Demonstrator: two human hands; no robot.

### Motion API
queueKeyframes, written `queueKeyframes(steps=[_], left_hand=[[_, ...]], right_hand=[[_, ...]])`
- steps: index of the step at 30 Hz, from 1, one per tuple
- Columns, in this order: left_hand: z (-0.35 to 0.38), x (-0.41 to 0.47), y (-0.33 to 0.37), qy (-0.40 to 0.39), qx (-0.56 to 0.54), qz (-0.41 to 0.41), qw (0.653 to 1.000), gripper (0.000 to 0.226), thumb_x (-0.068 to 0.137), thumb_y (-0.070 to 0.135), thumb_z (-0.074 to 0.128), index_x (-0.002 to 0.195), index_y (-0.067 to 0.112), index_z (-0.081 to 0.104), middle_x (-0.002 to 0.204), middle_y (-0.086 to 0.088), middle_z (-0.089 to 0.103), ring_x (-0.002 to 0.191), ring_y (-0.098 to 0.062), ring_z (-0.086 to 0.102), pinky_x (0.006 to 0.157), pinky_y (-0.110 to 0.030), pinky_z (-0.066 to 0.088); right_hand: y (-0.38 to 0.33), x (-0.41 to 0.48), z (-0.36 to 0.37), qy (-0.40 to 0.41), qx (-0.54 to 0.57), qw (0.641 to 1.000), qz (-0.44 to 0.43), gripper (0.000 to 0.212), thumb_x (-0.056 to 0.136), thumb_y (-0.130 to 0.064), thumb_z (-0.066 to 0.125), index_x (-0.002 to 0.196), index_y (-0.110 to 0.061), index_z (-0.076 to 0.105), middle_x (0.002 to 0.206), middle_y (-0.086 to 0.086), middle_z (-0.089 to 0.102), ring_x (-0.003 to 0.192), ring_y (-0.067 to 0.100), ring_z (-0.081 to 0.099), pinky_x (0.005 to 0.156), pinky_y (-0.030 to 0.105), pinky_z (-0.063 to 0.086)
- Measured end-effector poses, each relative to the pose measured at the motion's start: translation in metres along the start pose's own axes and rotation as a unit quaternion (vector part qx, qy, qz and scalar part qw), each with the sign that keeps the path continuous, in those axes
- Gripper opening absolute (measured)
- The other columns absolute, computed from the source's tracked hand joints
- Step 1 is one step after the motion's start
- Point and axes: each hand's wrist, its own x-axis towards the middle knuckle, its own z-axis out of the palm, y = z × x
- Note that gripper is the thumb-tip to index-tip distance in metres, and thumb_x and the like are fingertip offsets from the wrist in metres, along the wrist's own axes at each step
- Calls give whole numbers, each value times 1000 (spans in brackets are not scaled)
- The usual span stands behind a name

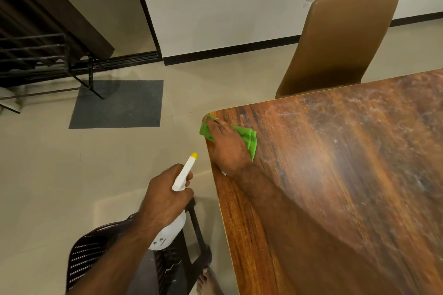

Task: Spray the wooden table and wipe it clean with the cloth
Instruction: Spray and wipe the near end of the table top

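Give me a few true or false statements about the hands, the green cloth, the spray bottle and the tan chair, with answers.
1. The right hand presses the green cloth onto the wooden table. True.
2. The cloth lies at the middle of the table. False: it is at a corner.
3. The left hand grips the spray bottle. True.
4. The spray bottle stands on the table. False: it is held off the table, above a dark chair.
5. The tan chair lies tipped over. False: it stands upright at the table's far edge.

Forearms point(115, 246) are bare and hairy; hands point(165, 195) and foot point(206, 281) bare
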Motion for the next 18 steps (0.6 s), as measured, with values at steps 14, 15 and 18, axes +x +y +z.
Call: queueKeyframes(steps=[14, 15, 18], left_hand=[[3, -6, -4, -8, -17, -8, 1000, 30, 80, -5, 71, 93, 21, 68, 87, 0, 69, 85, -22, 66, 78, -46, 61], [3, -7, -5, -9, -20, -5, 1000, 30, 80, -5, 72, 93, 21, 68, 87, 0, 69, 85, -22, 66, 78, -45, 60], [3, -9, -8, -12, -28, 0, 1000, 27, 82, -5, 72, 95, 19, 68, 89, -1, 69, 87, -21, 66, 79, -43, 58]], right_hand=[[-13, -23, 6, 29, 3, 999, 35, 80, 88, -1, 60, 159, -14, 25, 161, 9, 34, 149, 27, 28, 122, 43, 27], [-6, -12, 3, 41, -7, 998, 48, 77, 91, -6, 59, 159, -13, 24, 160, 9, 35, 149, 27, 29, 122, 41, 26], [18, 18, -11, 88, -5, 990, 114, 70, 93, -8, 51, 158, -11, 26, 158, 13, 38, 147, 29, 31, 120, 39, 27]])
